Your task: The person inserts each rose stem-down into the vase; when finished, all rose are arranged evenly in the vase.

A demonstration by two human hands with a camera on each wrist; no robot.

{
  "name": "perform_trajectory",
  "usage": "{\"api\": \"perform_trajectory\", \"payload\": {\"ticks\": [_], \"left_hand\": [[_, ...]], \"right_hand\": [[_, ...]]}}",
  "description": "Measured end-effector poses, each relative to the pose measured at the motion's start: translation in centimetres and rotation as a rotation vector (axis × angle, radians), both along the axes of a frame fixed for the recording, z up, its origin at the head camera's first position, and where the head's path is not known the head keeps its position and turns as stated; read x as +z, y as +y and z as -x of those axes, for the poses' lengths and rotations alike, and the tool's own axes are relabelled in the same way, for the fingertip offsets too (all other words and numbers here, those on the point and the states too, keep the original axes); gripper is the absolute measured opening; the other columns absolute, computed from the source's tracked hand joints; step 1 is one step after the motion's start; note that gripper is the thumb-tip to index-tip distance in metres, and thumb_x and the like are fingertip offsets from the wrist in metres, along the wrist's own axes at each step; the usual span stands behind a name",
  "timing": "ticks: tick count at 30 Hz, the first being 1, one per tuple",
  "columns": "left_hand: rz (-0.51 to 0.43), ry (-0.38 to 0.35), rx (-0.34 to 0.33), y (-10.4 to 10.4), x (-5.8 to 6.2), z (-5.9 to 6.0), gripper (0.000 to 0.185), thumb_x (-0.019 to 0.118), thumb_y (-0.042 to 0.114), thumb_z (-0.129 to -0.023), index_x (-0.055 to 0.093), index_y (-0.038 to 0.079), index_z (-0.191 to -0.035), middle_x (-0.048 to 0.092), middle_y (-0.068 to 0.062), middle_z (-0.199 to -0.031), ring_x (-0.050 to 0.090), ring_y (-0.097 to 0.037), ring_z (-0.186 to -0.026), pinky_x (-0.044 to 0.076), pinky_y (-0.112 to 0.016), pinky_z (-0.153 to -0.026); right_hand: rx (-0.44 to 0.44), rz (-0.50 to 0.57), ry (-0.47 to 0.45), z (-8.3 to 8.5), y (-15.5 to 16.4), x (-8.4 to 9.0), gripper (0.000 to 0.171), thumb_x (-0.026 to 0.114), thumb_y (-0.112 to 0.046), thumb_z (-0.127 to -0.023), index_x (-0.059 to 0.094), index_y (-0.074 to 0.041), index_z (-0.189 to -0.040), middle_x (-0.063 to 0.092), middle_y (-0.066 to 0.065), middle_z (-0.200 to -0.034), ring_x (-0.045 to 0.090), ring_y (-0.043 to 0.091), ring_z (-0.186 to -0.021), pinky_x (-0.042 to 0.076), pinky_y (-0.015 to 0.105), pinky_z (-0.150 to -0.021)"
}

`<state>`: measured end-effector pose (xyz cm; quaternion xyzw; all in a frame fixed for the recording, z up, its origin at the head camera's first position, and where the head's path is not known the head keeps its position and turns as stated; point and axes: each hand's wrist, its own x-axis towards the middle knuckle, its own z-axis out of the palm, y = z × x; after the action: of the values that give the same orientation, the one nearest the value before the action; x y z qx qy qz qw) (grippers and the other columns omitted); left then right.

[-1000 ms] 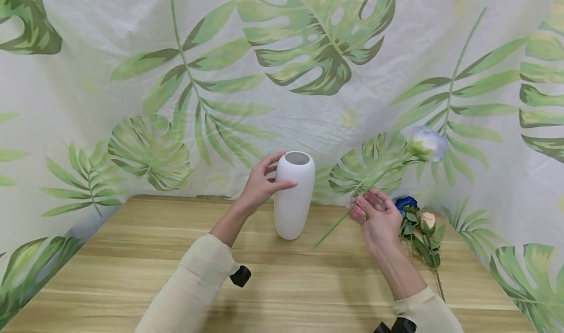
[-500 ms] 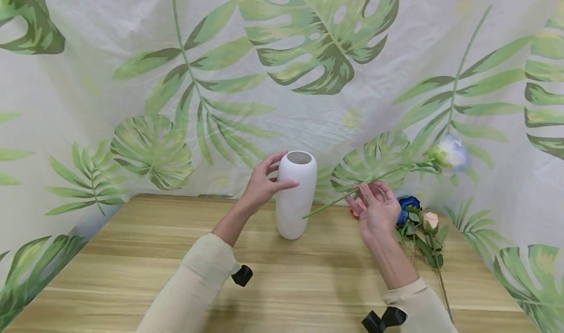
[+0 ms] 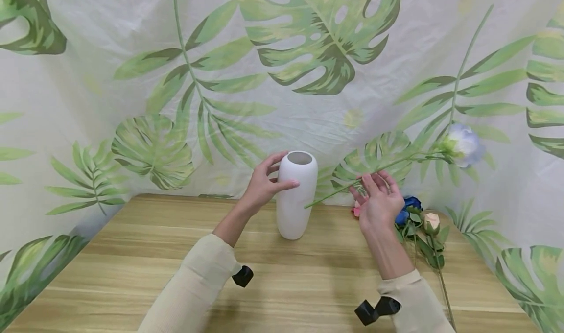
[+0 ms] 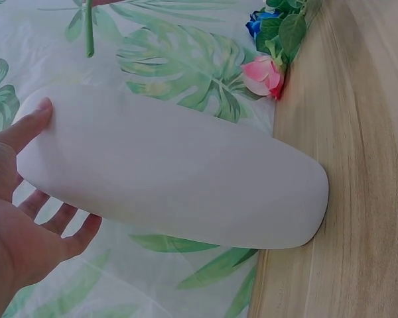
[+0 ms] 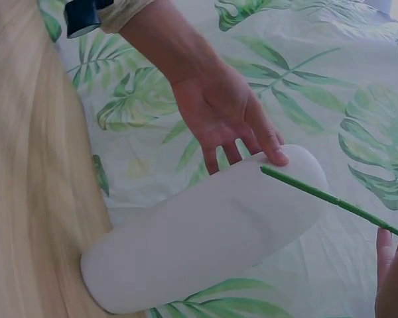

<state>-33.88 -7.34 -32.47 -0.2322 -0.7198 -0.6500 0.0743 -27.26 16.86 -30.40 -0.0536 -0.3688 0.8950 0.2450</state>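
Observation:
A tall white vase (image 3: pixel 296 201) stands upright on the wooden table, its round mouth facing up. My left hand (image 3: pixel 261 183) grips it near the top, thumb across the front and fingers around the far side. To the right, my right hand (image 3: pixel 380 205) pinches the green stem of a pale blue-and-white flower (image 3: pixel 464 144). The bloom points right, while the stem slants down to the left. In the head view the cut end overlaps the vase's right side, below the rim. The right wrist view shows that stem (image 5: pixel 331 199) crossing in front of the vase's upper part.
Behind my right hand lie a blue flower (image 3: pixel 407 209), a peach rose (image 3: pixel 431 220) and a pink flower (image 3: pixel 357 209), with leafy stems along the table's right side. A leaf-print cloth (image 3: pixel 211 103) hangs behind the wooden table (image 3: pixel 132 274).
The flower in my right hand has tipped flatter: its bloom has moved right, and its stem end has risen and come left to the vase. My left hand keeps its grip on the vase.

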Motion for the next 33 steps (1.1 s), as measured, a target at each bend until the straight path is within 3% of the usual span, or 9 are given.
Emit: {"api": "perform_trajectory", "payload": {"ticks": [8, 16, 21, 33], "left_hand": [[-0.005, 0.016, 0.004, 0.0, -0.1, 0.2, 0.078, 0.084, 0.0, -0.084, 0.049, 0.007, -0.153, 0.048, -0.011, -0.154, 0.048, -0.035, -0.14, 0.049, -0.055, -0.106], [-0.021, 0.012, 0.019, 0.1, -0.2, 0.2, 0.077, 0.085, -0.002, -0.083, 0.05, 0.006, -0.151, 0.051, -0.012, -0.152, 0.049, -0.035, -0.139, 0.049, -0.054, -0.106], [-0.01, -0.016, 0.035, 0.2, 0.0, 0.2, 0.077, 0.085, 0.0, -0.083, 0.05, 0.007, -0.151, 0.051, -0.013, -0.152, 0.051, -0.035, -0.137, 0.05, -0.054, -0.105], [0.002, -0.092, 0.06, 0.0, 0.3, -0.5, 0.077, 0.087, 0.006, -0.082, 0.051, 0.011, -0.15, 0.051, -0.016, -0.152, 0.053, -0.04, -0.134, 0.052, -0.055, -0.102]], "right_hand": [[-0.044, 0.058, 0.042, 0.8, -0.1, 1.2, 0.031, 0.069, -0.001, -0.096, 0.05, -0.004, -0.12, 0.055, 0.009, -0.107, 0.067, 0.025, -0.096, 0.064, 0.041, -0.078], [-0.072, 0.119, 0.079, 1.5, -0.3, 2.0, 0.028, 0.069, -0.001, -0.096, 0.052, -0.004, -0.118, 0.056, 0.009, -0.106, 0.066, 0.026, -0.093, 0.063, 0.043, -0.079], [-0.093, 0.13, 0.082, 2.0, -0.5, 2.4, 0.029, 0.068, 0.0, -0.096, 0.053, -0.003, -0.12, 0.056, 0.01, -0.108, 0.067, 0.026, -0.093, 0.064, 0.042, -0.078], [-0.12, 0.156, 0.109, 2.9, -1.0, 3.3, 0.03, 0.068, -0.001, -0.098, 0.051, -0.001, -0.123, 0.056, 0.01, -0.109, 0.068, 0.024, -0.094, 0.061, 0.048, -0.088]]}}
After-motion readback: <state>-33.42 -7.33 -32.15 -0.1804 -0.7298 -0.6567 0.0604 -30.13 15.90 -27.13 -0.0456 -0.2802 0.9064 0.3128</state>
